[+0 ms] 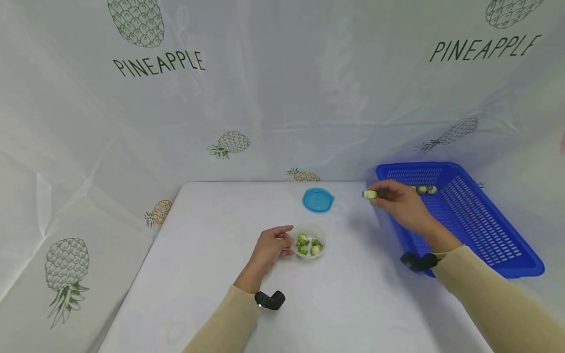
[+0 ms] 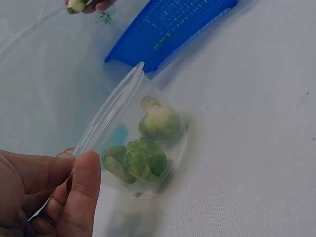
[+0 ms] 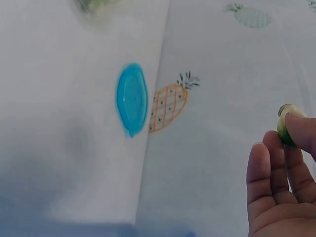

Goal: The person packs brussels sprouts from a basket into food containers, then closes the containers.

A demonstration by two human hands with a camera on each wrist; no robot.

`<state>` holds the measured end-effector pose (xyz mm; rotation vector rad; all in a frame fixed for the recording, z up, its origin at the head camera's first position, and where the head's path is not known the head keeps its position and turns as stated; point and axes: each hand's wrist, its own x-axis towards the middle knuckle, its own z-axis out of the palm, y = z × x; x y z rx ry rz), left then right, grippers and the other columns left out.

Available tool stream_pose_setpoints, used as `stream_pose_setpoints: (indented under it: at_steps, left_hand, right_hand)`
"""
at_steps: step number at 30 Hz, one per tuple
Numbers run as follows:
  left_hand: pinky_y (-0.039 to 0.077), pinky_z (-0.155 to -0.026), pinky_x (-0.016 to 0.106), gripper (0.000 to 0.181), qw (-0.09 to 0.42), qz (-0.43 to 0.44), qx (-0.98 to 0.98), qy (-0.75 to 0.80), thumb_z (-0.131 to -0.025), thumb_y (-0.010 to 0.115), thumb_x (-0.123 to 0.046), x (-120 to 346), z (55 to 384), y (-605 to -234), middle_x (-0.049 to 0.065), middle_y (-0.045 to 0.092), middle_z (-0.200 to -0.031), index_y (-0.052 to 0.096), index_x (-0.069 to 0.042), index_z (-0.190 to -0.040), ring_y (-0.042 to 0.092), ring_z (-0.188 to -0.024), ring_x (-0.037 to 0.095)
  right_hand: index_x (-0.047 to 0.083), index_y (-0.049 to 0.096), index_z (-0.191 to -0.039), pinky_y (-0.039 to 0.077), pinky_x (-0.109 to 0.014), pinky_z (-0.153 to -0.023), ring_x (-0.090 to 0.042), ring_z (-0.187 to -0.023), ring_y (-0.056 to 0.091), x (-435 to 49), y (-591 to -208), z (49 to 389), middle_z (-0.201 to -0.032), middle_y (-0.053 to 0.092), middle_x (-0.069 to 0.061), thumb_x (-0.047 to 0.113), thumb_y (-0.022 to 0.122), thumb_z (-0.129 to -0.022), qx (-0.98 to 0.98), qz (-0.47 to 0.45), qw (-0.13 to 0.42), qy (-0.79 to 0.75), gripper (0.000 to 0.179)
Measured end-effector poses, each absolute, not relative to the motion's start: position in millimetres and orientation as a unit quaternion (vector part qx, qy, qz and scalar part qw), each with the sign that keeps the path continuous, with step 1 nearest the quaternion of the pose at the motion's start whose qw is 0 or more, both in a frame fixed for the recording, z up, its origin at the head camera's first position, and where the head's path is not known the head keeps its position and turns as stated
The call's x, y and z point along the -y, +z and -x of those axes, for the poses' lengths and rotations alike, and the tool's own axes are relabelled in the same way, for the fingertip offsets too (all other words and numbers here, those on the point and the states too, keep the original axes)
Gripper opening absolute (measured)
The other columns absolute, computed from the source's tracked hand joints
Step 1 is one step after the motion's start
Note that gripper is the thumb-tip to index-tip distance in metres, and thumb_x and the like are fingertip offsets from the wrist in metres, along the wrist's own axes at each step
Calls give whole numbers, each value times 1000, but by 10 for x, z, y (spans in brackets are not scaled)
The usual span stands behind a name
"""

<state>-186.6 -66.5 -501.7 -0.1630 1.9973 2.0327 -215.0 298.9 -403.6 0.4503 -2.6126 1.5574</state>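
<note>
Brussels sprout (image 1: pixel 370 194) is pinched by right hand (image 1: pixel 403 205) | clear bowl (image 1: pixel 311 228) is gripped by left hand (image 1: pixel 270 247) | sprout is held rightward of, beyond bowl

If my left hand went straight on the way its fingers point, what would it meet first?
The clear bowl, most likely: your left hand holds its left edge in the head view. Just past that edge sit the sprouts, though exact depth is hard to judge.

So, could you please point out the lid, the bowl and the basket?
Lid (image 1: pixel 318 200): head view, middle of its face.
Bowl (image 1: pixel 311 229): head view, inner wall, far side.
Basket (image 1: pixel 527 269): head view, rim near its near right corner.
</note>
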Motion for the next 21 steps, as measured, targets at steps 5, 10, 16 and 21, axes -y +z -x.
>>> stream_pose_setpoints:
  at_steps: [5, 10, 16, 21]
  left_hand:
    - [67, -74, 28, 46, 142, 57, -694, 704, -97, 65, 5, 660, 1867, -5020, 5, 58, -100, 65, -2, -142, 65, -82, 17]
    - [67, -73, 28, 45, 141, 57, -694, 703, -97, 65, 5, 657, 1864, -5024, 6, 58, -100, 65, -3, -142, 65, -81, 17]
    - [67, -73, 28, 45, 141, 58, -695, 703, -97, 65, 5, 652, 1862, -5016, 5, 58, -100, 65, -3, -142, 65, -81, 17]
    - [67, -73, 28, 45, 141, 61, -695, 702, -97, 64, 5, 645, 1861, -5008, 5, 58, -100, 65, -3, -142, 65, -81, 17]
  right_hand:
    - [2, 67, -128, 60, -18, -84, -4, -102, 68, -2846, -4121, 2131, -114, 71, 8, 10, 71, -102, 830, -164, 33, 532, 29]
    - [0, 68, -129, 61, -18, -83, -6, -101, 69, -2698, -4205, 2088, -111, 71, 7, 8, 73, -100, 814, -173, 30, 554, 30]
    - [-3, 69, -130, 61, -19, -83, -5, -99, 69, -2535, -4334, 2045, -114, 71, -3, 2, 72, -99, 805, -186, 33, 563, 31]
    - [-5, 69, -129, 62, -19, -84, -8, -98, 71, -2413, -4416, 2015, -110, 73, -2, 2, 74, -97, 784, -174, 25, 596, 33]
